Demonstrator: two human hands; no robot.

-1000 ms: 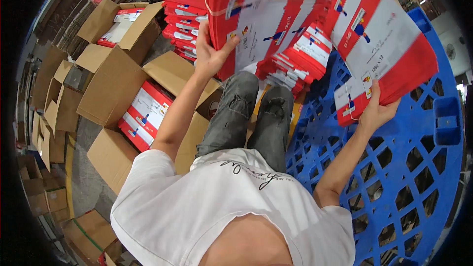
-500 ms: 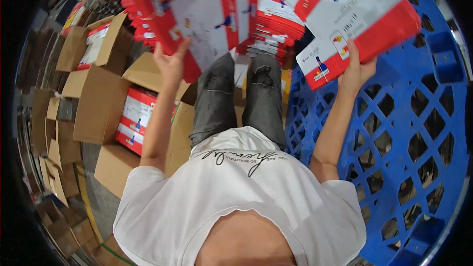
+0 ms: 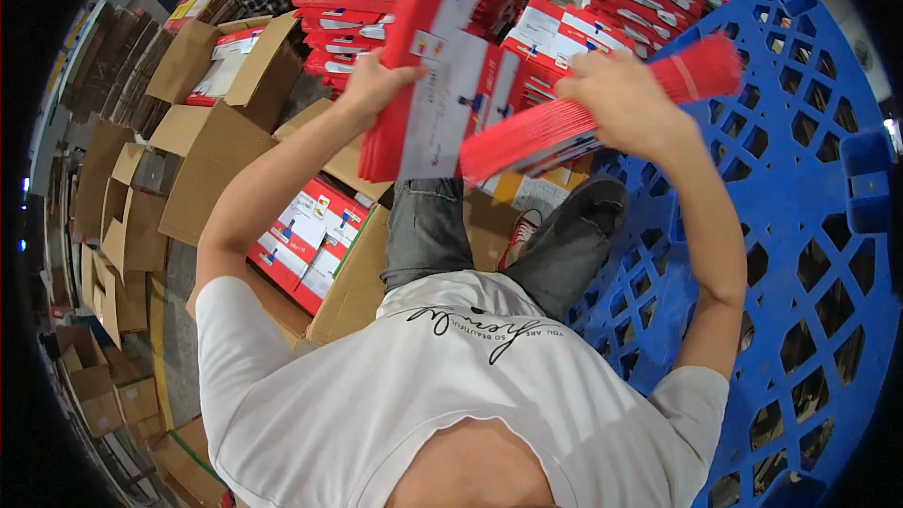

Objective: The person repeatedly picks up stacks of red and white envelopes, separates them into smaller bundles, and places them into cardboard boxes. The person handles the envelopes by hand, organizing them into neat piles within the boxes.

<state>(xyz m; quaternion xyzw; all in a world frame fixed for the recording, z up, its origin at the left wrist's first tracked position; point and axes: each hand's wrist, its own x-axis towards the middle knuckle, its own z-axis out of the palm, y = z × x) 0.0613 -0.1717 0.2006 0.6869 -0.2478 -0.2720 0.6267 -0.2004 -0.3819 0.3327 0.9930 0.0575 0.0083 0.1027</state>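
1 banded bundle of flat red-and-white printed bags (image 3: 442, 108) stands tilted in the left hand (image 3: 379, 89) in the head view, the thumb pressed on its printed face. The right hand (image 3: 625, 103) grips a 2nd banded bundle (image 3: 527, 139) from above, its layered red edge turned up; its left end lies just beside the 1st, and whether they touch cannot be told. Both are raised before the person's legs, with stacked bag bundles (image 3: 339, 38) beyond. On the right spreads a blue plastic lattice pallet (image 3: 863, 152). On the left, an open cardboard box (image 3: 350, 277) holds more printed bags (image 3: 301, 245).
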